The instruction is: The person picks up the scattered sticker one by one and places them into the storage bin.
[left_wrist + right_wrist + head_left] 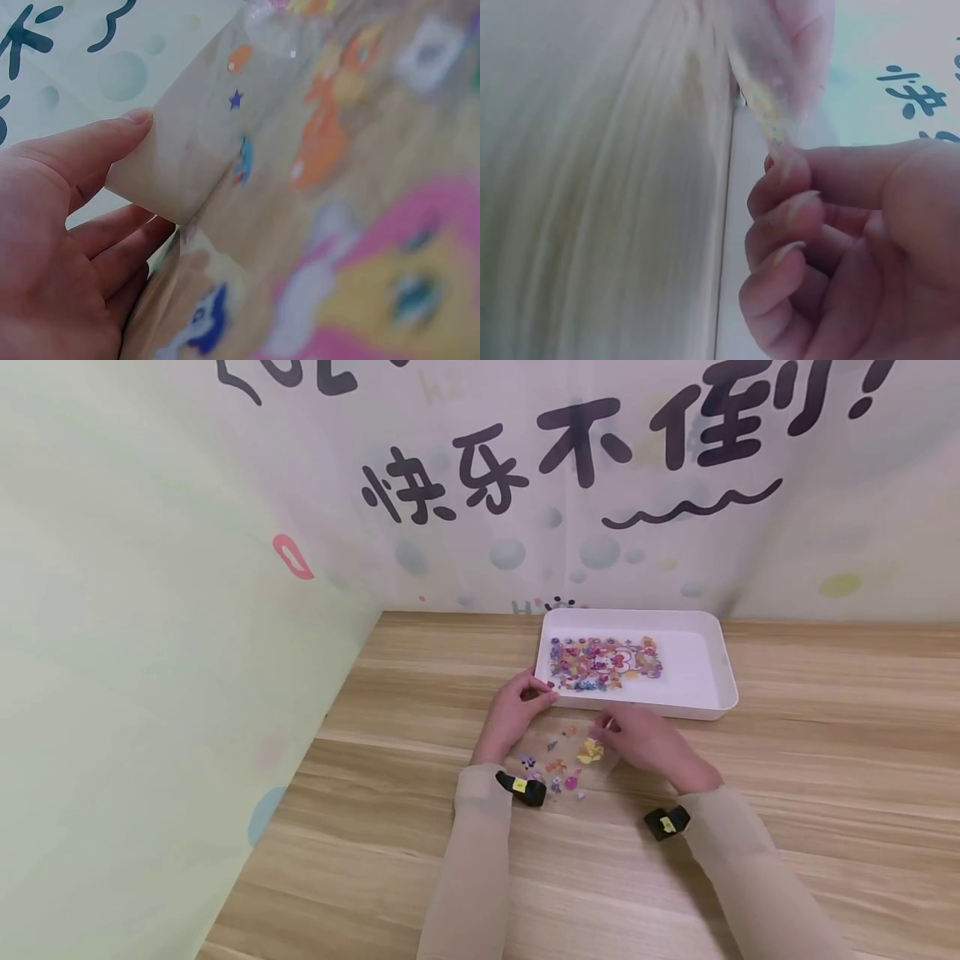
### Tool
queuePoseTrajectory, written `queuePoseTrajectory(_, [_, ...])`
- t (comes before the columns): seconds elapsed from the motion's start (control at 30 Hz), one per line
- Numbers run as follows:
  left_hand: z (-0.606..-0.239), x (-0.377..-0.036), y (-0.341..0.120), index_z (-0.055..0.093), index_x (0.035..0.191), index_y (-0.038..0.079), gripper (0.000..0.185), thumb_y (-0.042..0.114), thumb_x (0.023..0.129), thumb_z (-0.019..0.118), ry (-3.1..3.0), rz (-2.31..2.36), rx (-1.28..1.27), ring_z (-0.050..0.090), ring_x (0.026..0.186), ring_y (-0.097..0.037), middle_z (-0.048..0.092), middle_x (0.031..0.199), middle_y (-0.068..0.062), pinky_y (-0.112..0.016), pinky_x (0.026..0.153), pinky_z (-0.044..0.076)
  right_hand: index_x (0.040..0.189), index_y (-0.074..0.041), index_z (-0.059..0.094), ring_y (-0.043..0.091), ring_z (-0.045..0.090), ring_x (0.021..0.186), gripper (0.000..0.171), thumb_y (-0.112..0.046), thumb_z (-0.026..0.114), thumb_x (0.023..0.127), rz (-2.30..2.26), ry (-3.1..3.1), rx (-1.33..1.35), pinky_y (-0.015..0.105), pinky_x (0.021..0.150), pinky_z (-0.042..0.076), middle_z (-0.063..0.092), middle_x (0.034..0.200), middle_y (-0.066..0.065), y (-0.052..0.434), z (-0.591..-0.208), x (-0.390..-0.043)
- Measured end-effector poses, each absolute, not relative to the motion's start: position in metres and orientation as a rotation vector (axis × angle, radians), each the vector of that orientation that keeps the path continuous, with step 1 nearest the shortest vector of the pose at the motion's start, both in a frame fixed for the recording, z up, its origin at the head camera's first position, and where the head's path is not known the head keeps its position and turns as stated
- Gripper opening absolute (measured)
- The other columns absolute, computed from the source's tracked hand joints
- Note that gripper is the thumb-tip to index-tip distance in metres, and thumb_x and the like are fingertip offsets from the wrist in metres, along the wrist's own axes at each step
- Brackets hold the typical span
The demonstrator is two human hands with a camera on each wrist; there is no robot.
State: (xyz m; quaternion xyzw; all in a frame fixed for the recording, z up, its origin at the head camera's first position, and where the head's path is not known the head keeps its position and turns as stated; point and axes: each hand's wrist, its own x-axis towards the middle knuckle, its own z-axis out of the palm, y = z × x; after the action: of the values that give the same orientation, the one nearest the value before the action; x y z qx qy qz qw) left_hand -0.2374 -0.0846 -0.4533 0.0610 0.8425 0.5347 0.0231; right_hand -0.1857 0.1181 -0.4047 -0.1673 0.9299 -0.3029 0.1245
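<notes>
A clear sticker sheet (558,760) with small coloured cartoon stickers lies on the wooden table (420,827) between both hands. My left hand (525,697) pinches its far left corner. In the left wrist view the thumb (112,142) and fingers bend that corner of the sheet (315,187) upward. My right hand (633,735) pinches the sheet's right edge close to a yellow sticker (590,750). In the right wrist view the fingertips (791,176) grip a thin, clear film with a yellowish patch (769,112).
A white tray (705,652) stands just beyond the hands, with a second full sticker sheet (603,662) in its left half. A printed backdrop wall (525,485) rises behind the table, and a pale green wall (150,652) closes the left side.
</notes>
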Motion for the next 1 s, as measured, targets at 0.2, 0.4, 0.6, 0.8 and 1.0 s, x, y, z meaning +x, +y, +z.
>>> queuePoseTrajectory(0.2, [-0.454,-0.237,-0.084,0.061,0.085,0.023,0.015,0.035,0.079,0.066,2.621,1.634,0.171,0.038,0.122,-0.013,0.041,0.135,0.008,-0.032,0.099,0.032,0.093,-0.009,0.058,0.016,0.05,0.069,0.013,-0.021,0.053,0.09,-0.883,2.683,-0.496,0.028,0.058,0.044,0.057,0.082,0.003,0.127,-0.404,-0.188])
queuePoseTrajectory(0.4, [-0.455,-0.239,-0.084,0.06,0.082,0.025,0.012,0.034,0.079,0.067,2.635,1.636,0.179,0.04,0.12,-0.01,0.044,0.133,0.007,-0.027,0.097,0.033,0.092,-0.009,0.057,0.016,0.049,0.068,0.013,-0.021,0.052,0.091,-0.911,2.669,-0.526,0.029,0.058,0.042,0.057,0.08,0.002,0.137,-0.4,-0.19])
queuePoseTrajectory(0.6, [-0.455,-0.24,-0.084,0.06,0.081,0.025,0.012,0.034,0.078,0.067,2.637,1.641,0.191,0.041,0.119,-0.009,0.044,0.133,0.007,-0.025,0.097,0.032,0.091,-0.011,0.059,0.017,0.053,0.073,0.013,-0.022,0.051,0.091,-0.922,2.703,-0.536,0.031,0.063,0.043,0.061,0.084,0.003,0.147,-0.394,-0.192])
queuePoseTrajectory(0.8, [-0.455,-0.24,-0.085,0.06,0.081,0.024,0.013,0.034,0.077,0.068,2.627,1.645,0.182,0.037,0.123,-0.012,0.039,0.137,0.007,-0.028,0.099,0.031,0.092,-0.012,0.059,0.018,0.049,0.069,0.015,-0.025,0.052,0.091,-0.947,2.723,-0.467,0.03,0.058,0.041,0.06,0.08,0.003,0.155,-0.388,-0.193])
queuePoseTrajectory(1.0, [-0.456,-0.241,-0.085,0.059,0.079,0.026,0.011,0.033,0.077,0.068,2.631,1.642,0.182,0.038,0.122,-0.011,0.04,0.136,0.008,-0.025,0.099,0.03,0.093,-0.01,0.058,0.02,0.053,0.074,0.024,-0.034,0.051,0.09,-1.031,2.719,-0.425,0.03,0.06,0.043,0.062,0.084,0.005,0.165,-0.384,-0.193])
